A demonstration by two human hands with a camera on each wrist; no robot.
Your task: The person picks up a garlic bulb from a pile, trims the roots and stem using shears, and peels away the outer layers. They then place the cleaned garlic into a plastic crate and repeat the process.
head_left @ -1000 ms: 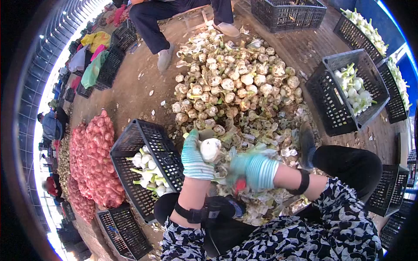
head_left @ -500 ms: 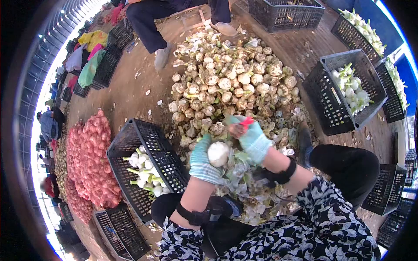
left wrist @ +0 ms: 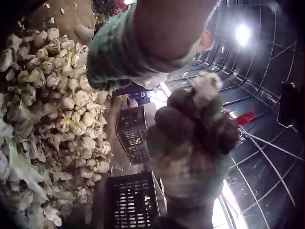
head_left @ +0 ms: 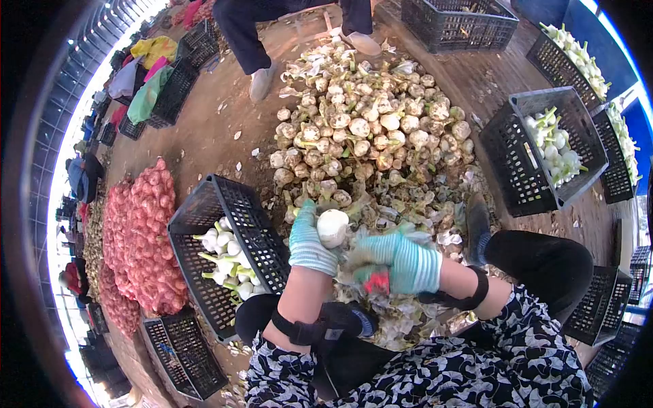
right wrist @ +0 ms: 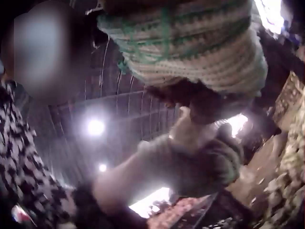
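Note:
In the head view my left hand (head_left: pixel 311 245), in a striped green and white glove, holds a white garlic bulb (head_left: pixel 332 228) upright between fingers and thumb. My right hand (head_left: pixel 405 262), gloved alike and blurred, is just right of it. Its fingers are curled round a small tool with a red part (head_left: pixel 376 282); the rest of the tool is hidden in the fist. The red part (left wrist: pixel 245 117) also shows in the left wrist view. Beyond both hands lies a heap of unpeeled garlic (head_left: pixel 371 126), with loose peelings (head_left: pixel 401 204) nearer.
A black crate (head_left: pixel 269 234) of cleaned, stemmed garlic tilts beside my left arm. Red net sacks (head_left: pixel 146 238) lie farther left. Another crate (head_left: pixel 510 156) with white garlic is at the right. A seated person's shoe (head_left: pixel 262 83) rests behind the heap.
My right hand rose over the far side of the bulb, then came back down to the right. My left hand still grips the bulb, now whiter and smoother.

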